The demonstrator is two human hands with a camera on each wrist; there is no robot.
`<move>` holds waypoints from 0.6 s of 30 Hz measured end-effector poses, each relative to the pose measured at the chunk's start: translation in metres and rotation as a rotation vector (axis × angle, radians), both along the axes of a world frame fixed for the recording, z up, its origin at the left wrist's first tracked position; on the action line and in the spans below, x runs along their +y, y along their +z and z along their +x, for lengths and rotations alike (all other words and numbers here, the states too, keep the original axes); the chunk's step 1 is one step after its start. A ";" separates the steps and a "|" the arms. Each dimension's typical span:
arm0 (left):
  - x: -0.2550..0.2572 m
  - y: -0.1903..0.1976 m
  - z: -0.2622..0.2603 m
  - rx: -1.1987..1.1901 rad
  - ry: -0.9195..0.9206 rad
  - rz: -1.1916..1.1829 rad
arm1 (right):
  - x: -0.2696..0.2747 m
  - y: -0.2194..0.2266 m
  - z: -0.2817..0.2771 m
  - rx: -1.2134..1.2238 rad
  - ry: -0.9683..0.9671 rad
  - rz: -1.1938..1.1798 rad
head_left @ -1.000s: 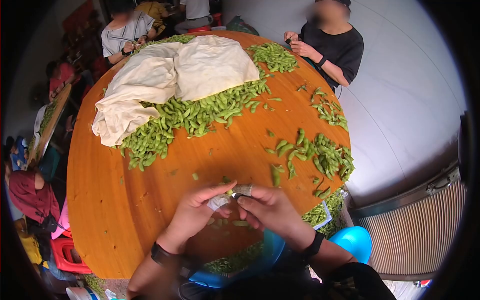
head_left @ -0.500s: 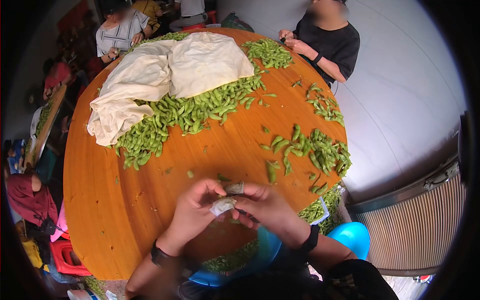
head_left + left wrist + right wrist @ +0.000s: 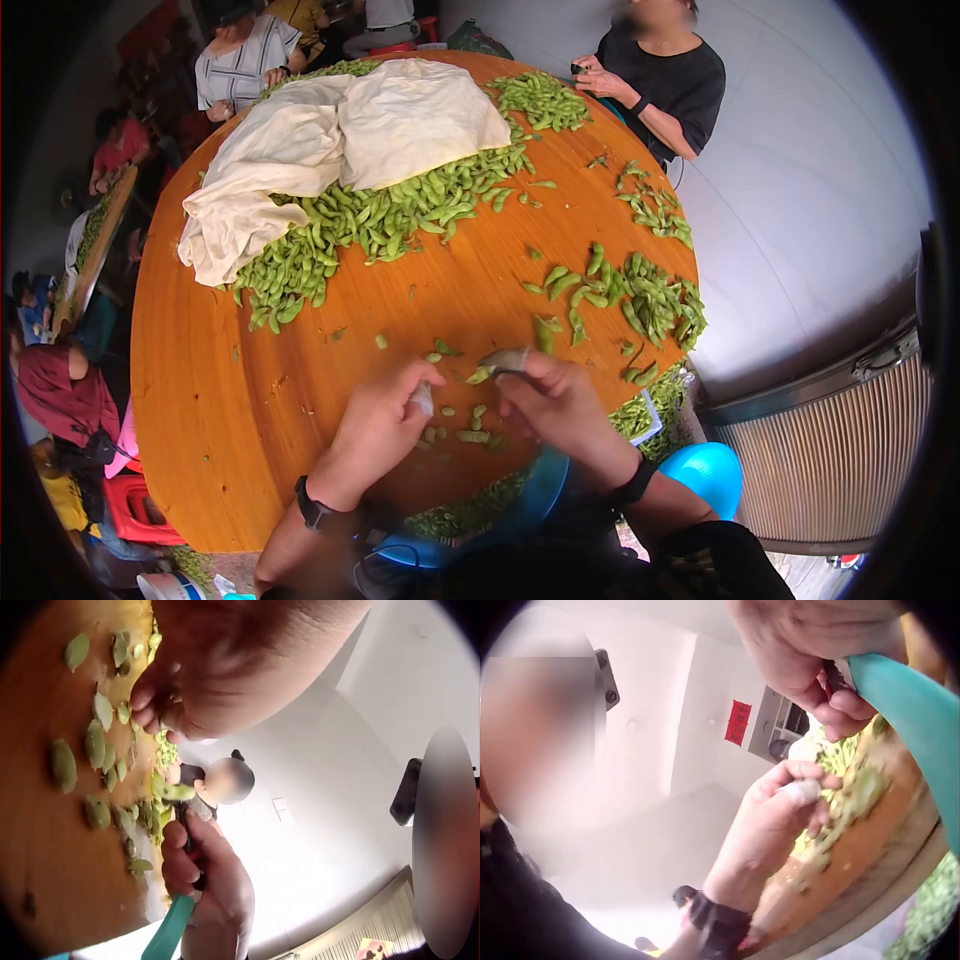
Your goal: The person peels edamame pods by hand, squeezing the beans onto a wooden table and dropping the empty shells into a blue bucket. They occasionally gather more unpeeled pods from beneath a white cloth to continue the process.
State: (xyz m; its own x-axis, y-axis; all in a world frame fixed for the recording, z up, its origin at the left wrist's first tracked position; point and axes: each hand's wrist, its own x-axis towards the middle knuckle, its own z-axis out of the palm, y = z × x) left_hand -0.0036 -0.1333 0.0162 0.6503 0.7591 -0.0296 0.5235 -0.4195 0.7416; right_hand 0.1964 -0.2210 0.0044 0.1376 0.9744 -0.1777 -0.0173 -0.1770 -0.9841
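Note:
My right hand [image 3: 565,405] pinches a green soybean pod [image 3: 480,375] by one end, a grey wrap around its index finger and something dark at the thumb. In the left wrist view the same pod [image 3: 176,791] sticks out from the fingertips. To its left, my left hand [image 3: 375,430] hovers over the table with loosely bent fingers, a white wrap on its thumb [image 3: 804,792]; nothing shows between the fingers. Below both hands, several shelled pale green beans [image 3: 472,436] are scattered on the wooden table [image 3: 270,420].
A cream cloth [image 3: 425,120] covers much of a large pod heap [image 3: 390,225]. Smaller pods [image 3: 655,300] lie at right. A blue basin [image 3: 545,490] with green contents stands below the table edge. A curved teal band [image 3: 907,705] passes beside my right hand. Another person [image 3: 665,85] sits opposite.
My hands were together around a pod; they have moved apart. The right one keeps hold of the pod, and the beans beneath now show more plainly.

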 end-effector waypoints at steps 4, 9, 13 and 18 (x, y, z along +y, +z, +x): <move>0.010 0.001 0.010 -0.030 0.075 0.563 | -0.013 0.005 0.031 -0.472 -0.012 0.180; 0.020 -0.014 0.027 0.017 0.006 0.639 | -0.015 0.012 0.032 -0.686 -0.048 0.255; 0.024 -0.020 0.022 0.016 0.015 0.537 | -0.007 0.001 0.021 -0.608 -0.083 0.370; 0.016 -0.016 0.019 -0.067 -0.021 0.445 | -0.004 0.001 0.011 -0.709 0.013 0.341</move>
